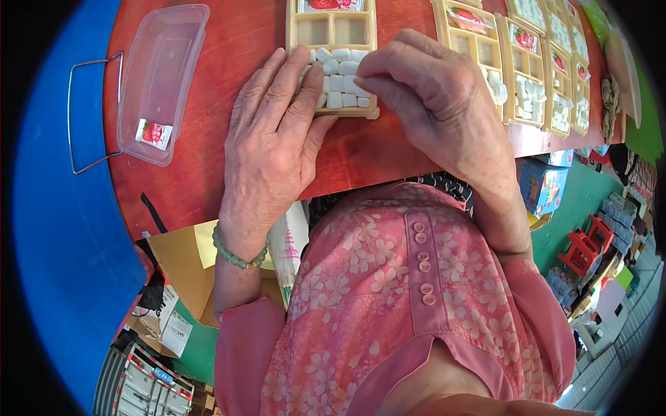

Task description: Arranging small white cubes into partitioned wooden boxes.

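In front of me on the red table lies a beige plastic tray (372, 31). Its near compartment is filled with small white marshmallows (336, 83) packed in rows, and two small square compartments beyond them show bare bottoms. A strawberry-printed packet (330, 5) sits in the far compartment. My left hand (272, 132), wearing a green bead bracelet (239, 258), rests with spread fingers along the tray's left edge, fingertips touching the rim and marshmallows. Thumb and forefinger of my right hand (437, 97) are pinched together at a marshmallow (359, 86) on the right side.
Left of the tray is a clear plastic box (163, 83) holding one strawberry packet (153, 134). A blue surface with a metal wire handle (71, 118) borders the table. Several similar filled trays (527, 83) stand at right. An open cardboard box (184, 267) is below the table.
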The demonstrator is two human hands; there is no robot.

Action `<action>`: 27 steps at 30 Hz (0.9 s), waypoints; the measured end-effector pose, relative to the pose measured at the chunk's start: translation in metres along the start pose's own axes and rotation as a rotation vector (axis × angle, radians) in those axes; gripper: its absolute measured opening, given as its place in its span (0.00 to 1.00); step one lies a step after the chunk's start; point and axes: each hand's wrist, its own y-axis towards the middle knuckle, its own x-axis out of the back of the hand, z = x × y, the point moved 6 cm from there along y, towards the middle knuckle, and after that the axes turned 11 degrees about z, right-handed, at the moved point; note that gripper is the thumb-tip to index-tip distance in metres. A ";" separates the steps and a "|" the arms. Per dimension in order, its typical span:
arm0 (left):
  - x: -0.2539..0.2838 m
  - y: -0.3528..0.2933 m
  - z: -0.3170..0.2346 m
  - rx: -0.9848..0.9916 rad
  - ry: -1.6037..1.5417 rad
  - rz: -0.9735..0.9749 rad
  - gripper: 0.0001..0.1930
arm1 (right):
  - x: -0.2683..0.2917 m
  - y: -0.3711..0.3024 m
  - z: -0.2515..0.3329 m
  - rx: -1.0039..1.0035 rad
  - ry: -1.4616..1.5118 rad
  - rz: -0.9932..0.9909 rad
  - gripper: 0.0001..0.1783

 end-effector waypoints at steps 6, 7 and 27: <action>-0.003 0.000 0.000 -0.020 0.037 -0.002 0.24 | -0.014 -0.008 -0.002 -0.030 -0.084 0.083 0.06; -0.003 -0.001 0.000 -0.022 0.038 -0.001 0.24 | -0.016 -0.009 -0.003 -0.041 -0.100 0.104 0.07; -0.013 0.024 -0.031 -0.038 0.158 0.338 0.45 | 0.049 -0.046 -0.017 -0.073 0.001 -0.116 0.05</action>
